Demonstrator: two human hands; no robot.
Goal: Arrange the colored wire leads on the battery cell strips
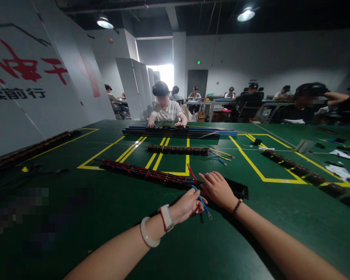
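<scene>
My left hand (189, 205) pinches a blue cable (202, 200) between thumb and fingers. A metal ring lug (210, 216) ends that cable, and a dark lug hangs beside it. Across the near end of a long black wiring duct (236, 188) lies my right hand (217, 188), its fingers stretched out and partly over the duct. A red cable (192, 174) with a ring lug curves up just beyond my fingertips. Leftward from my hands runs a wire bundle (146, 173) of red, blue and black strands along the duct.
Another wired duct (177, 150) with loose lugged ends lies beyond. More ducts (306, 173) lie at the right and along the left edge. Across the green table (105, 217), a person (167, 111) rests both hands by stacked black and blue channels (169, 133). Yellow tape marks the surface.
</scene>
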